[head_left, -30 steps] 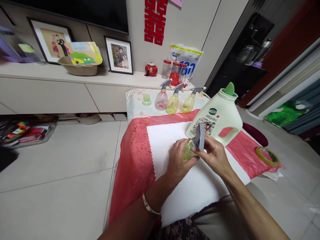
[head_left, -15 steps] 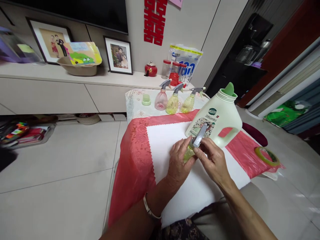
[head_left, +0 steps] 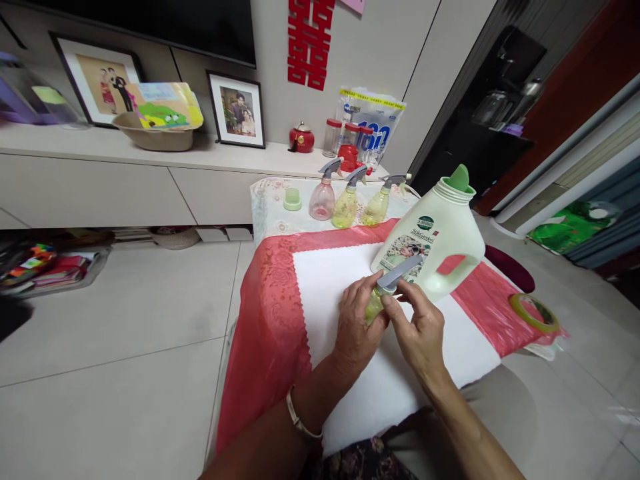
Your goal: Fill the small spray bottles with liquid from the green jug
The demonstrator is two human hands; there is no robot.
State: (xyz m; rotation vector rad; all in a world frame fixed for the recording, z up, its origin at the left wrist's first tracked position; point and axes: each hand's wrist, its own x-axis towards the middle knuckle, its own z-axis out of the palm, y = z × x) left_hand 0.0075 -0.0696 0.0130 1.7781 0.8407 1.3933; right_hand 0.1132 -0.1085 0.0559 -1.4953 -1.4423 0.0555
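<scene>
Grey trigger head (head_left: 401,271), centre-right of frame: left hand (head_left: 356,325) curled snugly round the yellow spray bottle (head_left: 373,309); right hand (head_left: 419,328) pinching the collar (head_left: 389,289). Judged best: bottle steady, collar turned level.

Low pale cabinet (head_left: 85,193) at back, blk TV (head_left: 150,20) above. On top, L to R: framed pic (head_left: 103,83), tan basket (head_left: 155,139) w/ bright pkt (head_left: 167,107), 2nd framed pic (head_left: 239,112), sm. red jar (head_left: 303,141). Further R, clear red-lidded jars (head_left: 331,138) in front of lg. plastic bag (head_left: 385,119). Red cutout (head_left: 310,43) on wall (head_left: 277,100). Yellow tape roll (head_left: 539,325) far R, nr. maroon seat (head_left: 510,269).
</scene>
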